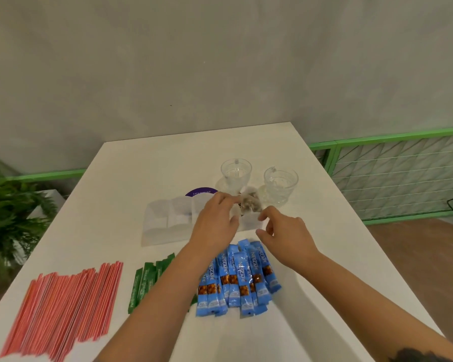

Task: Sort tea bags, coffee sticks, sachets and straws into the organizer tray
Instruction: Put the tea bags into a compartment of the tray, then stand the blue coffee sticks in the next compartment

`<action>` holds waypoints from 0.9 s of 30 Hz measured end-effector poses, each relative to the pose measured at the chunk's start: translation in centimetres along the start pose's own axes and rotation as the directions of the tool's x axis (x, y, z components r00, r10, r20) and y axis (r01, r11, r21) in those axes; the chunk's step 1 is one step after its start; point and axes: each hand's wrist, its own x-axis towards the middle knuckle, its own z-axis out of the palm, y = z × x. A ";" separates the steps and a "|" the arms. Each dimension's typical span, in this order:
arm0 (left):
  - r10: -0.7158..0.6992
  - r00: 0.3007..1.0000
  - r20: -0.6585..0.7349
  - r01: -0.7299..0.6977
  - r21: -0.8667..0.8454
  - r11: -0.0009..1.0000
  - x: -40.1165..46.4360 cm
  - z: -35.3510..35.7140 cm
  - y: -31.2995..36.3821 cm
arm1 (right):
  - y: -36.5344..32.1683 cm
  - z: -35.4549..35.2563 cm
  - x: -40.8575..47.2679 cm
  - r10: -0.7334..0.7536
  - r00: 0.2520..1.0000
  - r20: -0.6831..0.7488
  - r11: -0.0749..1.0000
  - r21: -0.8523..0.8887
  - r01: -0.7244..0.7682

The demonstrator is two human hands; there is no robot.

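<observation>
A clear organizer tray [165,223] with several compartments lies mid-table. My left hand [216,222] reaches over its right end and pinches a see-through tea bag [250,203] that hangs above the tray. My right hand [285,235] hovers just right of the tea bag, fingers curled, holding nothing that I can see. Blue coffee sticks [242,279] lie in a fanned heap in front of the tray. Green sachets [148,279] sit to their left, partly hidden by my left forearm. Red straws [63,310] are spread at the near left.
Two clear glass cups [236,173] [281,182] stand behind the tray, with a purple round disc [200,192] beside them. The white table [131,178] ends at a grey wall. A green plant [8,212] is left, a green railing [392,176] right.
</observation>
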 end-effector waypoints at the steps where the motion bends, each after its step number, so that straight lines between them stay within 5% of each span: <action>1: -0.017 1.000 0.007 0.017 -0.006 1.000 -0.6 0.1 0.0 | 0.0 0.3 -0.3 0.032 0.998 0.056 0.999 0.008 -0.032; 5: -0.084 0.996 -0.003 0.084 -0.024 0.996 -3.1 0.6 0.3 | -0.5 1.4 -1.9 0.125 0.953 0.277 0.992 -0.012 -0.126; 9: -0.151 0.988 0.011 0.152 -0.057 0.987 -5.2 0.9 0.5 | -1.0 2.4 -2.6 0.165 0.923 0.347 0.986 -0.077 -0.148; 27: -0.497 0.852 0.167 0.505 -0.005 0.863 -9.3 2.8 2.8 | -0.4 1.7 -3.5 0.203 0.931 0.304 0.969 0.074 -0.236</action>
